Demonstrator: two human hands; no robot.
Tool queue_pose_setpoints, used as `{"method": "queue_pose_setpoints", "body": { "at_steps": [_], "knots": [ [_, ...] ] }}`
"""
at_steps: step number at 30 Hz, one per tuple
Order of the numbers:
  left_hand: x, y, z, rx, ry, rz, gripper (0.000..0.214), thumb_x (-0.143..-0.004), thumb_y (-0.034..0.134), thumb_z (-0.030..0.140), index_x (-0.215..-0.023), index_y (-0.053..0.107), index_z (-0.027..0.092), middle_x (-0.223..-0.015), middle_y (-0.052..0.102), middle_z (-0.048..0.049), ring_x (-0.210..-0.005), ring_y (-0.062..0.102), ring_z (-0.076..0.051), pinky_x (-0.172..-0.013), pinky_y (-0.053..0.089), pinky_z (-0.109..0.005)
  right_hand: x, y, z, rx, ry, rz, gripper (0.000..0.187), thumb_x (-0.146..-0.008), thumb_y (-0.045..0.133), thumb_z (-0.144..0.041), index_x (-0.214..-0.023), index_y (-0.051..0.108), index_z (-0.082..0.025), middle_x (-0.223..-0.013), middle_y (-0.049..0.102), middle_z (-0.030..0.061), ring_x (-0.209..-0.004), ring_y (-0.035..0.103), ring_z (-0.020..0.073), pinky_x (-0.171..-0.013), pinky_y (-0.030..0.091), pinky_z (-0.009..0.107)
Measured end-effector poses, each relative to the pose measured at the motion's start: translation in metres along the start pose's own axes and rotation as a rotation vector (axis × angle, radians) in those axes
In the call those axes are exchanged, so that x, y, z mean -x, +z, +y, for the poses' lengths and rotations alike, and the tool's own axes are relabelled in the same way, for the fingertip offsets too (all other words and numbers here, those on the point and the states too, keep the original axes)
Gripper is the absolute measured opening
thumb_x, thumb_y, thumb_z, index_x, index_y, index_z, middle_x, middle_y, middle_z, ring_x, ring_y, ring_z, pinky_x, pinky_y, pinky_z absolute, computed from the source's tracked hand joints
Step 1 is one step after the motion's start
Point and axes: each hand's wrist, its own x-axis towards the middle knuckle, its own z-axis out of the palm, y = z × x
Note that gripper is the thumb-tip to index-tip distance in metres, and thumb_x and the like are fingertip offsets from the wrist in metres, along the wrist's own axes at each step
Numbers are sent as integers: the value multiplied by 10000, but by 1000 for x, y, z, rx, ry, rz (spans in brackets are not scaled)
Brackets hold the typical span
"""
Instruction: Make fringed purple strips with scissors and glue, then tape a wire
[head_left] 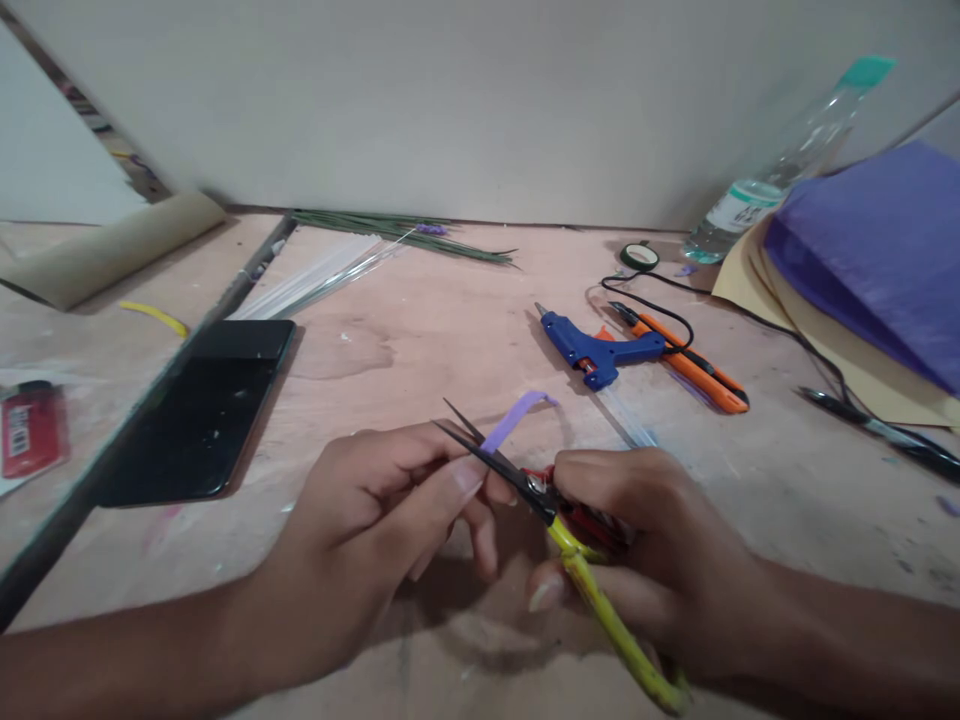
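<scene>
Between the thumb and fingers of my left hand is a narrow purple strip, its free end curling up and to the right. My right hand grips a pair of scissors with yellow handles and dark pointed blades. The blades are parted and cross the purple strip close to my left fingertips. Some red on the scissors shows near the pivot, partly covered by my right fingers. Whether the blades have cut into the strip, I cannot tell.
Ahead lie a blue glue gun, an orange utility knife and a green tape roll. A black phone and cardboard tube are left. Right are a bottle, purple sheets and a pen. Green stems lie behind.
</scene>
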Motion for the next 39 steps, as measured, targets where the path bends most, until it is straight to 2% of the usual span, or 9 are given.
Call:
{"method": "queue_pose_setpoints", "body": {
  "at_steps": [8, 15, 22, 26, 29, 32, 36, 39],
  "knots": [
    [1, -2, -2, -48, -2, -1, 316, -974, 668, 355, -720, 735, 180, -609, 767, -42, -461, 494, -99, -432, 367, -168, 1, 0, 2, -10, 57, -27, 623, -993, 744, -615, -670, 417, -194, -651, 436, -57, -601, 382, 84, -563, 293, 251],
    [3, -1, -2, -17, -33, -17, 392, -994, 653, 401, -687, 729, 171, -641, 769, -63, -480, 498, -110, -448, 364, -197, 2, -1, 2, -19, 79, -29, 632, -998, 730, -635, -664, 412, -203, -643, 430, -54, -590, 388, 92, -564, 306, 261],
    [2, -3, -4, -18, 5, -19, 398, -1016, 645, 373, -685, 743, 175, -671, 775, -43, -488, 481, -87, -466, 366, -182, 0, 0, -1, 7, 91, -10, 633, -990, 709, -673, -665, 431, -205, -633, 459, -42, -580, 384, 100, -540, 287, 270],
    [2, -2, -5, -15, 8, -7, 323, -1032, 629, 407, -859, 796, 190, -700, 786, -53, -514, 565, -129, -476, 392, -217, 0, 1, -1, 6, 89, -16, 575, -974, 735, -619, -679, 470, -203, -647, 491, -37, -594, 407, 105, -555, 296, 274],
    [2, -2, -6, -20, -4, -26, 287, -1039, 624, 403, -964, 820, 208, -692, 790, -40, -512, 562, -128, -480, 398, -211, 0, 2, 0, 23, 55, -10, 526, -963, 768, -530, -690, 462, -201, -655, 473, -52, -595, 381, 96, -557, 281, 268],
    [2, -3, -5, -40, 12, -22, 260, -1012, 659, 376, -891, 820, 212, -655, 773, -24, -505, 531, -108, -471, 398, -179, 0, 1, 0, 13, 43, -26, 524, -970, 779, -498, -695, 445, -202, -663, 462, -56, -598, 380, 93, -562, 284, 263],
    [1, -3, -5, -50, 18, -25, 367, -1007, 661, 368, -695, 748, 195, -648, 775, -30, -505, 541, -98, -472, 423, -161, -1, 0, 2, 26, 5, -5, 555, -1001, 749, -545, -699, 433, -203, -659, 453, -57, -594, 381, 91, -555, 281, 254],
    [1, -3, -5, -51, 32, -41, 392, -1014, 651, 351, -671, 747, 187, -651, 781, -31, -501, 540, -90, -470, 423, -151, 0, 1, 4, 31, -12, -1, 569, -1005, 752, -552, -696, 427, -201, -657, 454, -60, -592, 385, 86, -557, 283, 252]
  ]
}}
